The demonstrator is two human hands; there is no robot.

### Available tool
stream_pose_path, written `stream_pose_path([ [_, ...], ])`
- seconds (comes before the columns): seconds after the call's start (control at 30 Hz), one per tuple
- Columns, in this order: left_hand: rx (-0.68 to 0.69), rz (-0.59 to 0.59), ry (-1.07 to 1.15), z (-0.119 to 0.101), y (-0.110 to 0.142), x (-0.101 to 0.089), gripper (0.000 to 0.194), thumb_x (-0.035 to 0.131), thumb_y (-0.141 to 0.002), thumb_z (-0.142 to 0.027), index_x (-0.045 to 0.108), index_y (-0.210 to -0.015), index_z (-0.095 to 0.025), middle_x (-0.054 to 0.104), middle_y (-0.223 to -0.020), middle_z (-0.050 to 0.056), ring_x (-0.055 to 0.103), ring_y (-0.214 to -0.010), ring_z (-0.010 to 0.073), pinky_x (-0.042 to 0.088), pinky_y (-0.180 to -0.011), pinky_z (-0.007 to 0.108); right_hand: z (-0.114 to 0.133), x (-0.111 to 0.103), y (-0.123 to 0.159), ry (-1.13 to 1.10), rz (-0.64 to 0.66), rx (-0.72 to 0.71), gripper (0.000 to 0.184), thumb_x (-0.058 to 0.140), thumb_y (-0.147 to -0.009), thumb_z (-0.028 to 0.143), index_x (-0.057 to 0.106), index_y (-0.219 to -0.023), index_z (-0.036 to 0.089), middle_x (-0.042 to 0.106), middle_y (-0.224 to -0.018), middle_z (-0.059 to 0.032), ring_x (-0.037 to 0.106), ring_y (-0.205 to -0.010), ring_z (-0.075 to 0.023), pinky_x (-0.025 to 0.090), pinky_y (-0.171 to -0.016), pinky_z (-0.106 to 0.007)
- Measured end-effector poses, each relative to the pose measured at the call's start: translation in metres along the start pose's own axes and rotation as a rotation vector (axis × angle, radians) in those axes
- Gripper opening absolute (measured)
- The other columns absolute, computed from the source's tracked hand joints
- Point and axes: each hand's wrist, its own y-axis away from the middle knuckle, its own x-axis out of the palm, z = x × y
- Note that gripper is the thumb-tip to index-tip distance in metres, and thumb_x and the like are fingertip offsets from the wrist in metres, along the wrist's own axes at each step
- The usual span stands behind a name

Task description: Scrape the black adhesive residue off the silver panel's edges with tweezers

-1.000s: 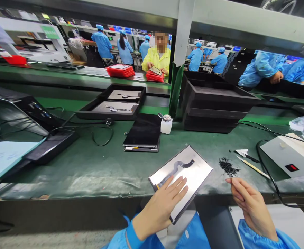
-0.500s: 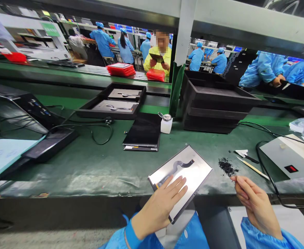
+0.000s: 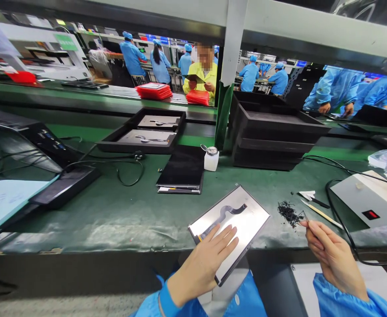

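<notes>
A silver display panel (image 3: 246, 215) with a dark flex cable lies tilted on the green bench, overhanging its front edge. My left hand (image 3: 206, 259) rests flat on its near half, fingers stretched out. My right hand (image 3: 332, 253) is to the right, fingers pinched on a thin dark strip whose tip pokes up beside a small pile of black scraps (image 3: 289, 212). The hand hovers just right of that pile.
A stack of dark panels (image 3: 182, 171) and a white dispenser bottle (image 3: 211, 157) sit behind the panel. Black trays (image 3: 272, 127) stand at right, a grey box (image 3: 368, 198) with cables and small tools (image 3: 318, 210) nearby. A tray with panels (image 3: 147, 132) lies further back. Other workers stand beyond.
My right hand has drifted right and slightly up, staying pinched beside the scrap pile. The left hand and the panel have not moved. The person opposite lifted a panel.
</notes>
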Motion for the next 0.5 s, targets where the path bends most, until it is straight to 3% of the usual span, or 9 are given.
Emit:
stream_pose_path([
  [0.3,-0.005,0.002,0.018,0.0014,0.0008,0.0019,0.106,0.049,-0.055,0.002,0.012,-0.154,-0.012,0.029,-0.158,0.018,0.018,-0.149,0.031,0.016,-0.119,0.06,0.0072,-0.0012,-0.0039,0.001,-0.064,-0.016,0.053,0.09,-0.052,0.06,0.069,-0.072,0.015,0.034,-0.05,0.008,0.02,-0.042,-0.0035,0.01,-0.036,-0.016],
  [0.5,0.0,-0.053,0.014,0.0001,0.0013,0.0012,0.09,0.053,-0.073,0.0,0.014,-0.154,-0.013,0.032,-0.157,0.018,0.018,-0.149,0.0293,0.016,-0.12,0.058,0.0081,0.0001,-0.0065,0.005,-0.072,-0.016,0.054,0.09,-0.051,0.06,0.073,-0.076,0.015,0.034,-0.049,0.0087,0.02,-0.041,-0.0026,0.01,-0.036,-0.015],
])
